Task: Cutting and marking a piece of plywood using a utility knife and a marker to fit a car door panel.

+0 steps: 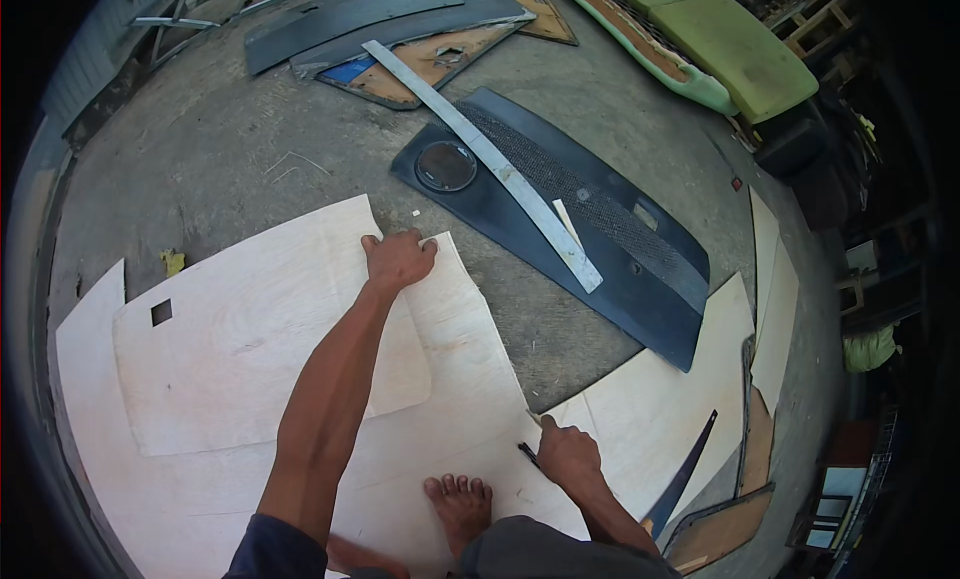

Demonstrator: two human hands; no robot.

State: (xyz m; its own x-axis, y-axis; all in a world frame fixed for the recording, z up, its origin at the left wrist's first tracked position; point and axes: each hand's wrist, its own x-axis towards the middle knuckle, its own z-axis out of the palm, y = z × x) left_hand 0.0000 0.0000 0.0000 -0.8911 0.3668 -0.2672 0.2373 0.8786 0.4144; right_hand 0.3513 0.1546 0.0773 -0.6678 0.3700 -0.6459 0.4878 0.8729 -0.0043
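Note:
My left hand is closed at the far edge of the thin, pale plywood, where a smaller plywood panel lies on a larger plywood sheet. The smaller panel has rounded corners and a square cutout near its left end. My right hand is a fist at the right edge of the larger sheet. A small pale tip shows by its thumb; what the fist holds is mostly hidden. A slim black tool sticks out beside that hand, its lower end covered. My bare foot stands on the sheet.
A dark blue trim panel with a round grille lies beyond, a long grey strip across it. At right are another plywood sheet and a handsaw. Old panels and green cushions lie at the back.

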